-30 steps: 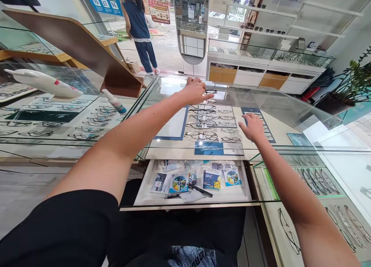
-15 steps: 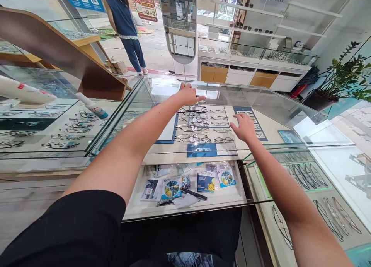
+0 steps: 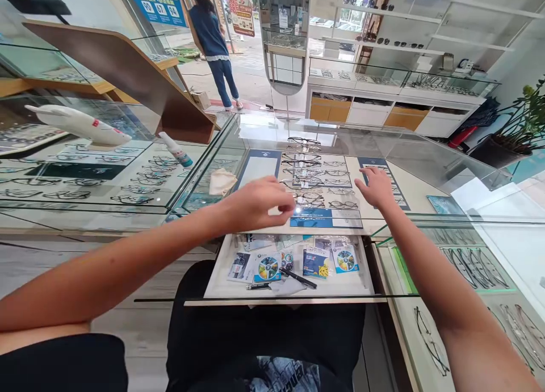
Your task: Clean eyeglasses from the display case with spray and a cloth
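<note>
My left hand [image 3: 272,201] is over the glass counter top, its thumb and fingers curled into a pinch. Its fingertips are beside the left edge of a pair of glasses [image 3: 313,199]; whether anything is between them is hidden. More eyeglasses [image 3: 302,163] stand in a column behind, and another dark-framed pair [image 3: 304,142] is at the far end. My right hand [image 3: 377,186] is open, fingers spread over the glass to the right, above a blue-bordered card [image 3: 398,196]. It holds nothing.
Below the counter is a pulled-out drawer [image 3: 213,287] with leaflets, packets and a pen [image 3: 298,278]. A spray bottle [image 3: 176,149] and a white device [image 3: 80,125] stand left. A cloth [image 3: 222,182] lies near my left hand. A person [image 3: 213,45] stands by the doorway.
My left hand has drawn back from the far end of the glasses column towards me. The dark-framed pair there is now uncovered. My right hand stays over the glass; the view has shifted left.
</note>
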{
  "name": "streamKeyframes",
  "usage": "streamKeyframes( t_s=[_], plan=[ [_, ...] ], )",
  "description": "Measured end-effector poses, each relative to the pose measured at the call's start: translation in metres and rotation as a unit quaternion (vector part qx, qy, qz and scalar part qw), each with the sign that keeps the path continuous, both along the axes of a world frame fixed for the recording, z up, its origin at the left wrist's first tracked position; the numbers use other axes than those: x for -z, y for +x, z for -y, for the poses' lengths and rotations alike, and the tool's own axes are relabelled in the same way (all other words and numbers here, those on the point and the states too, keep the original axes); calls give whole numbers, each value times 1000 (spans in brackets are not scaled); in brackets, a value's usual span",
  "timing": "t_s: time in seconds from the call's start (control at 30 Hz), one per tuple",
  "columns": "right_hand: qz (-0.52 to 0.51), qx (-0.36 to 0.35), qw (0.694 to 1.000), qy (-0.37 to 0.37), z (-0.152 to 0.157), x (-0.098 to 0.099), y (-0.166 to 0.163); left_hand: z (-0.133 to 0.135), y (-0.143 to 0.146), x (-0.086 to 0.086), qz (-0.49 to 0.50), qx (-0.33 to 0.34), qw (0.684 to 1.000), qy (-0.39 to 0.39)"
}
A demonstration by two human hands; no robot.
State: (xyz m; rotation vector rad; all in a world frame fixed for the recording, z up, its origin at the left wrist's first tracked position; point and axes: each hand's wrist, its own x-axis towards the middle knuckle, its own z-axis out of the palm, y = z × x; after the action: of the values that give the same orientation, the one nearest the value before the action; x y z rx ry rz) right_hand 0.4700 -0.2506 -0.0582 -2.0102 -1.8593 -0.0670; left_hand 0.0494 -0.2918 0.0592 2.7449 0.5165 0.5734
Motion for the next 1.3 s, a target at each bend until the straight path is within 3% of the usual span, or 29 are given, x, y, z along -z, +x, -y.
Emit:
streamKeyframes(
  t_s=[0.13, 0.23, 0.43, 0.53, 0.63, 0.73, 1.0, 1.2, 1.3],
  plan=[
    [4, -2, 1000, -3, 0, -1, 2, 60, -41, 29, 0, -15, 999, -47],
    [13, 1, 1000, -9, 0, 0, 4, 95, -69, 51, 40, -59, 997, -33],
    [21, 4, 1000, -5, 1, 0, 5, 140, -112, 85, 104, -269, 957, -21],
    [26, 4, 999, -20, 2, -1, 6, 148, -114, 103, 123, -333, 934, 45],
    [31, 6, 999, -24, 3, -1, 6, 147, -107, 119, 125, -354, 914, 151],
    [34, 9, 999, -21, 3, 0, 7, 137, -104, 130, 138, -361, 898, 210],
    [36, 4, 999, -9, 1, 3, 9, 93, -99, 135, 219, -324, 890, 236],
    [37, 2, 999, 0, 1, 6, 11, 56, -91, 137, 267, -335, 865, 260],
    [31, -5, 999, 11, 1, 7, 12, 39, -91, 148, 265, -360, 849, 282]
  ],
)
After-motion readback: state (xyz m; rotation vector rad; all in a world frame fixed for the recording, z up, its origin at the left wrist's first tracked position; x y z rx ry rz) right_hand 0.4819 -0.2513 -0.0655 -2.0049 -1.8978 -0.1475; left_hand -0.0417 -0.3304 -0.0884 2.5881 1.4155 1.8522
